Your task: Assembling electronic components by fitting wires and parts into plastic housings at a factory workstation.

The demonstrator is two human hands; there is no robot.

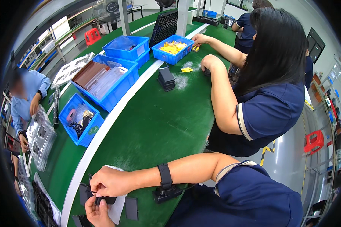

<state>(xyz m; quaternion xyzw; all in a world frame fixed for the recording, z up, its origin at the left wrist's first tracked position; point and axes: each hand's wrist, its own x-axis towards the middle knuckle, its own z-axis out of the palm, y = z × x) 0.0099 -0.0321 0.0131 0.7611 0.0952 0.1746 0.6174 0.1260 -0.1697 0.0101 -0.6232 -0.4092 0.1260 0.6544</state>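
- Head view: the right forearm (146, 179), banded by a black strap (165, 176), reaches in from 5 o'clock; the right hand (110, 182) bends over a black piece (110, 200) at 7 o'clock.
- The left hand (98, 215) rises from the lower edge, fingers closed on that piece; the right fingers are bent close together, but I cannot tell what they grip.
- The green tabletop (155, 130) carries a blue bin (170, 58) of yellow parts (173, 47) at 12 o'clock.
- A co-worker (271, 96) is at 2 o'clock, a red stool (313, 141) at 3.
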